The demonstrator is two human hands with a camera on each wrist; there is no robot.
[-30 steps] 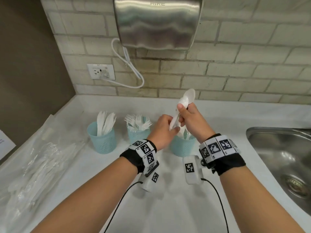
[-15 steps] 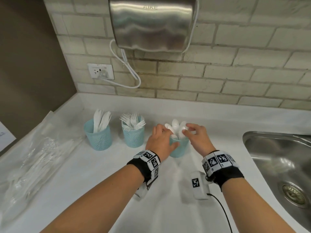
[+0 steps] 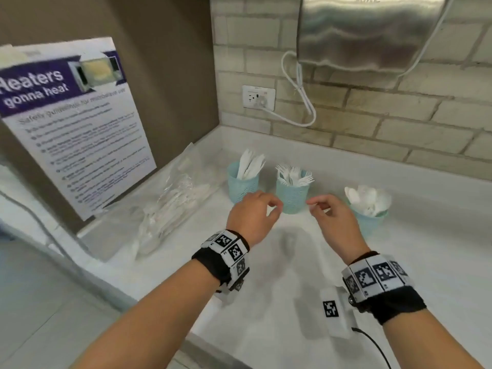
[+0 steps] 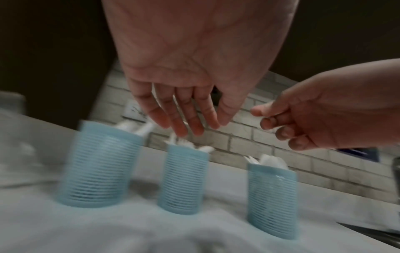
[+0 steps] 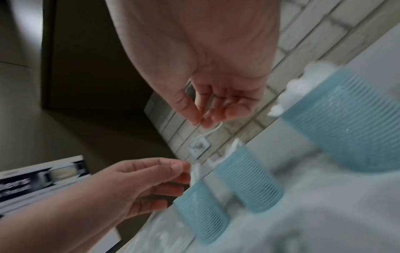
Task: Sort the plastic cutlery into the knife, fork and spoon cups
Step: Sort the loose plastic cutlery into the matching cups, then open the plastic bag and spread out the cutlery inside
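Observation:
Three light blue mesh cups stand in a row on the white counter. The knife cup (image 3: 241, 186) is on the left, the fork cup (image 3: 291, 198) in the middle, and the spoon cup (image 3: 371, 222) on the right, full of white spoons. My left hand (image 3: 274, 206) hovers in front of the knife and fork cups, its fingers relaxed and empty; the left wrist view shows those fingers (image 4: 188, 119) nearly straight. Between the fork and spoon cups hangs my right hand (image 3: 314, 205), loosely curled with thumb near forefinger (image 5: 201, 119), holding nothing.
A clear plastic bag (image 3: 170, 206) of white cutlery lies on the counter left of the cups. A printed microwave sign (image 3: 77, 123) leans on the brown side wall. A steel hand dryer (image 3: 364, 30) and a wall outlet (image 3: 258, 97) are on the brick wall.
The right hand lowered the spoon into the spoon cup and let it go. Both hands left that cup and moved left, now empty. The view swung left.

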